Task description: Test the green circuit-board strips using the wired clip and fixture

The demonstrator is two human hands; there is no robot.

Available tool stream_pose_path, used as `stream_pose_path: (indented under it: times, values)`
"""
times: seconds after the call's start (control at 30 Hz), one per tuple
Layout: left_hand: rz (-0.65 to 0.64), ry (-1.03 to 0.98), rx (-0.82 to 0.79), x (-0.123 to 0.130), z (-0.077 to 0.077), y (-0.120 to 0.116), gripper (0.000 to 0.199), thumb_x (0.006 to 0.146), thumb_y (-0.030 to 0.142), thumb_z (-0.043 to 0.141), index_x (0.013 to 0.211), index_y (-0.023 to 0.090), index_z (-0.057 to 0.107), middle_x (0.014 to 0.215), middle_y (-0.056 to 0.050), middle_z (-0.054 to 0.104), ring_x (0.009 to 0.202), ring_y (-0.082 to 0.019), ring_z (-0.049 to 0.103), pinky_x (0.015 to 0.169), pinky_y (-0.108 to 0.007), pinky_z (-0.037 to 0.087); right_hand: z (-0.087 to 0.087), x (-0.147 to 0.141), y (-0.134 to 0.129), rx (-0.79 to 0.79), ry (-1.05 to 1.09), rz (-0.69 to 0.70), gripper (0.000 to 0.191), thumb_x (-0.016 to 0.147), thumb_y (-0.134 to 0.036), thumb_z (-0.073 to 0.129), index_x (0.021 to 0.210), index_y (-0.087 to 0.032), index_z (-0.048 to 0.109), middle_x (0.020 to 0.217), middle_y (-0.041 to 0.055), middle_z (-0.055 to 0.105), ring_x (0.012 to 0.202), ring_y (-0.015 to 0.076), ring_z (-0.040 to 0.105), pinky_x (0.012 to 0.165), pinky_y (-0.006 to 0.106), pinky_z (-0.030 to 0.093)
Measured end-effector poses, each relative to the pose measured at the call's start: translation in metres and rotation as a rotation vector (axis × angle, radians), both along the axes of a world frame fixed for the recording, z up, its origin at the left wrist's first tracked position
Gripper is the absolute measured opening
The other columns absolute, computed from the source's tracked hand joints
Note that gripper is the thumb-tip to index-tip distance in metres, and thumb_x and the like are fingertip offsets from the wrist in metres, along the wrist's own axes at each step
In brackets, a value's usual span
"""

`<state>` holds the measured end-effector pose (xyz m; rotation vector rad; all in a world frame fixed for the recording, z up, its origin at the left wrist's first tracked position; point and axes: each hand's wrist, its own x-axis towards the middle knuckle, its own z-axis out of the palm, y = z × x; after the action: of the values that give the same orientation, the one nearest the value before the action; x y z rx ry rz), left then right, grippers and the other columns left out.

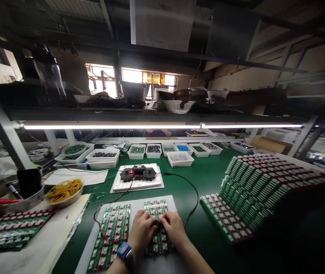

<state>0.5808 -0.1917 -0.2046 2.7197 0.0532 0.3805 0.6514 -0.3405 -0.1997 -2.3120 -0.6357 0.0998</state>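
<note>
Two green circuit board panels with red and white parts lie on a white sheet (135, 201). Over the right panel (156, 206) are both hands, close together near its middle. My left hand (143, 229), with a blue watch (125, 251) at the wrist, has its fingers bent and pressed together on the panel. My right hand (173, 227) is curled at the panel's right edge, fingertips pinched near the left ones. Whatever is between the fingertips is too small to make out. The left panel (112, 232) lies untouched, with a thin red-black wire across it.
A tall stack of panels (253, 186) stands at the right. A black device (138, 173) with wires sits on a white foam block beyond the sheet. Small-part trays (180, 159) line the back. Yellow bands (65, 190) fill a bowl at left. A lit shelf spans above.
</note>
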Motion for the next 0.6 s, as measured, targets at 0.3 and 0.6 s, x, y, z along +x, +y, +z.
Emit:
stream_pose_path:
  times: [0.3,0.6]
  values:
    - [-0.018,0.006,0.006,0.008,0.018,0.010,0.021,0.088,0.023,0.062,0.106,0.025,0.074,0.089,-0.007,0.067,0.093,-0.026,0.056,0.087,-0.041,0.046,0.017,0.015,0.003,0.001,0.046,0.015,0.022,0.088,-0.023,0.054,0.079,-0.019,0.074,0.084,0.0049,0.074,0.090,0.0220,0.061,0.081,0.028,0.038]
    - [-0.014,0.009,-0.017,0.012,0.011,0.011,0.023,0.087,0.020,0.062,0.108,0.022,0.073,0.092,-0.008,0.067,0.095,-0.026,0.057,0.089,-0.039,0.048,0.012,0.016,0.009,0.008,0.054,-0.024,0.020,0.086,-0.022,0.055,0.078,-0.019,0.073,0.083,0.0041,0.074,0.090,0.0228,0.060,0.079,0.028,0.038]
